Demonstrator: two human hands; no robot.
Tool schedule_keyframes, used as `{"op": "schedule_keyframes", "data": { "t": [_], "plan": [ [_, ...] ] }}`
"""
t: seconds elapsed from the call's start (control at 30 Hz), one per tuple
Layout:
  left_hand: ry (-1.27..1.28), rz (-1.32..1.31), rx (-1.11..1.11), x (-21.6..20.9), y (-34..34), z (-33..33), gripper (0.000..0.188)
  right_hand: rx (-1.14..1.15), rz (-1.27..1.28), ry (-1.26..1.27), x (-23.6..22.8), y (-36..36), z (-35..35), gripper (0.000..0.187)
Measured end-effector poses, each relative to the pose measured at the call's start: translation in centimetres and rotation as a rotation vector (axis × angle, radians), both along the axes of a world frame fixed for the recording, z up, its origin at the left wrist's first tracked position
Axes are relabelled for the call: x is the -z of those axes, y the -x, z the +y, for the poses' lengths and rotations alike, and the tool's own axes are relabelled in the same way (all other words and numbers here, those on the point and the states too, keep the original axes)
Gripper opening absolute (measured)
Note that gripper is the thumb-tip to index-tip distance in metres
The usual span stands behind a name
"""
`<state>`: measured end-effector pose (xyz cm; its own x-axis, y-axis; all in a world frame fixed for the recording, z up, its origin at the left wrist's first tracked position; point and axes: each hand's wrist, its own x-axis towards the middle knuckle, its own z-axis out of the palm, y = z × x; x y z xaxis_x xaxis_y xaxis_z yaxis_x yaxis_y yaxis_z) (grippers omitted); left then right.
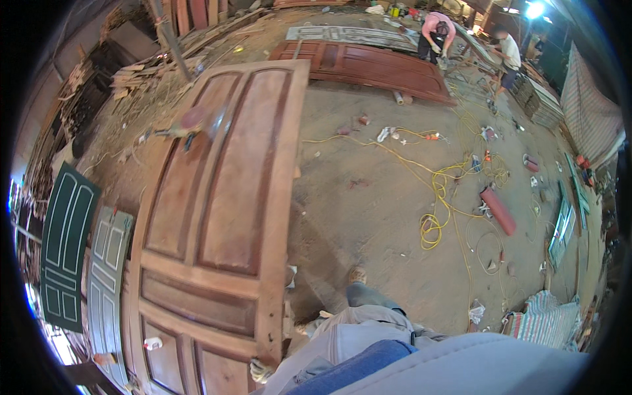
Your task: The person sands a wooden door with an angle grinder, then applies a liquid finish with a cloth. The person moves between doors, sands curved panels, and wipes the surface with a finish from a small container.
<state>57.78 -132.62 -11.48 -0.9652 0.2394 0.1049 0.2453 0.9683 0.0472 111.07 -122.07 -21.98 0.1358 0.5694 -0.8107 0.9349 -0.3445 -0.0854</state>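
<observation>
A large brown panelled wooden door [273, 197] lies in front of me and to my left, its face bare and partly dusty. My left hand [262, 370], in a pale work glove, has its fingers bent over the door's near right edge. My right hand [311, 324] seems to be beside that same edge, partly covered by my grey sleeve; its fingers are not distinct. On the door's far left edge rests a hand tool [191, 120] with a round reddish disc. A small white object [153, 343] sits on a lower panel.
A green door [66, 247] and a grey door [108, 263] stand to the left. Yellow cable [431, 227] coils over the floor by a red cylinder [498, 210]. Beyond a reddish-brown door [368, 69], a person in pink [438, 29] bends over; another person [509, 52] works nearby.
</observation>
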Motion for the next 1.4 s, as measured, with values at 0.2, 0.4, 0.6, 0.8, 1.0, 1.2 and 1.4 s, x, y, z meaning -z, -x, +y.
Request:
{"op": "schedule_keyframes", "data": {
  "t": [0.2, 0.4, 0.6, 0.8, 1.0, 1.2, 1.4],
  "plan": [
    [0.06, -0.145, -0.253, -0.7, -2.1, 9.3, 0.117, -0.31, 0.096, -0.016, -3.3, -0.4, 12.4, 0.041],
    [0.078, -0.4, -0.336, -1.8, -4.7, 20.5, 0.116, 0.348, 0.275, -0.152, -2.6, -5.2, 26.9, 0.032],
    [0.115, -0.672, -0.138, -2.6, -8.1, 34.0, 0.114, 0.471, 0.239, -0.354, -1.7, -7.2, 36.4, 0.034],
    [0.232, -0.726, 0.33, -1.2, -9.3, 50.7, 0.094, 0.677, 0.388, -0.17, -3.5, -3.6, 41.8, 0.036],
    [-0.813, -1.298, 0.647, -8.4, -11.1, 80.4, 0.054, 0.816, 0.474, -0.114, -1.8, -6.8, 44.5, 0.024],
    [-1.322, -1.668, 1.423, -35.4, -15.9, 99.2, 0.032, 1.038, 0.426, -0.196, -2.6, -6.7, 54.9, 0.034],
    [-1.627, -1.487, 1.781, -35.8, -17.9, 108.6, 0.023, 0.751, 0.416, -0.103, 1.4, -9.4, 72.2, 0.028]
  ]
}}
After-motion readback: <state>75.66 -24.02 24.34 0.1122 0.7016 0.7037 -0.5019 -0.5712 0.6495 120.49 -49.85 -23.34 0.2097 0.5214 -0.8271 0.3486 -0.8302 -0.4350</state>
